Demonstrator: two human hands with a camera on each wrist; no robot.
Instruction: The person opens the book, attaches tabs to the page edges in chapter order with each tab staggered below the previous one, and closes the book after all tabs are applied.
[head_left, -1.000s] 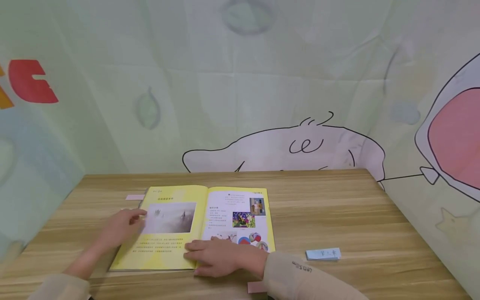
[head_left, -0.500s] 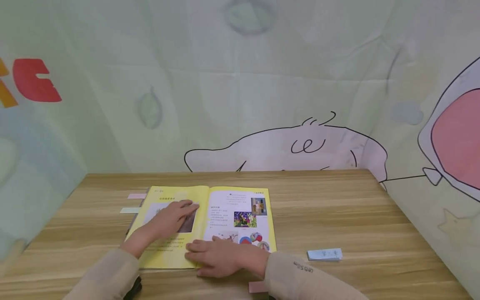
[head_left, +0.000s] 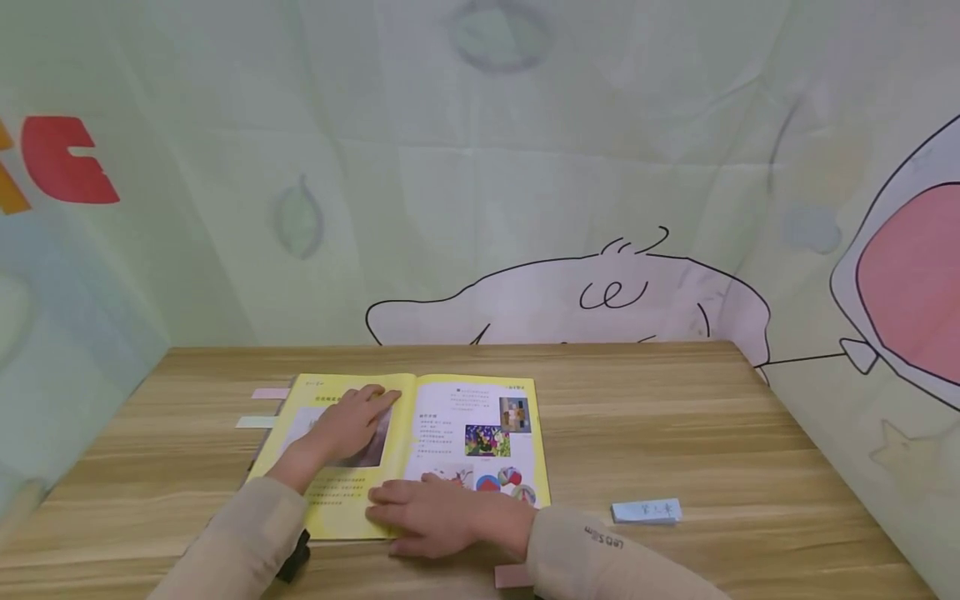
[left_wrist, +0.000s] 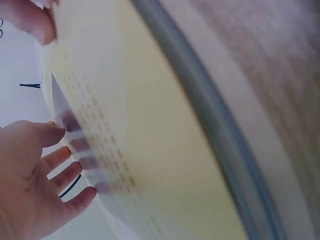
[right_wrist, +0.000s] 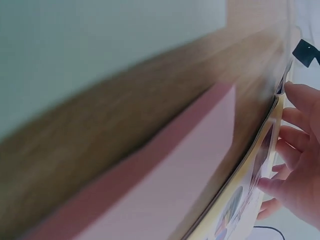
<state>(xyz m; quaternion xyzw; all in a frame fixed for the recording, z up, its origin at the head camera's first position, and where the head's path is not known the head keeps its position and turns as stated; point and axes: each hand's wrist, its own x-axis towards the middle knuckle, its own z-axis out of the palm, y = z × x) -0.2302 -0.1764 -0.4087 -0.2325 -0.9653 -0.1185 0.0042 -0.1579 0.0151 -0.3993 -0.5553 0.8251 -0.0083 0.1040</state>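
Observation:
An open book [head_left: 341, 527] with yellow-edged pages lies on the wooden table. Across the picture on its left page rests my left hand [head_left: 341, 432], fingertips pointing toward the centre fold. In the left wrist view the fingers of that left hand [left_wrist: 37, 175] are spread and touch the page. My right hand [head_left: 431, 515] lies palm down over the lower end of the fold, fingers extended to the left. The right wrist view has the right hand [right_wrist: 302, 155] against the book's bottom edge. Small printed pictures [head_left: 487, 440] show on the right page.
A pink tab [head_left: 272, 393] and a pale green tab [head_left: 257, 422] stick out from the book's left side. Near my right sleeve lies a pink slip [head_left: 513, 576]. Farther right is a folded light blue slip [head_left: 647, 511] with handwriting. A printed cloth [head_left: 465, 200] hangs behind the table.
My left hand has moved right from the book's left edge onto the picture, uncovering the pale green tab. The left page's outer edge now lies flatter. My right hand has stayed in place.

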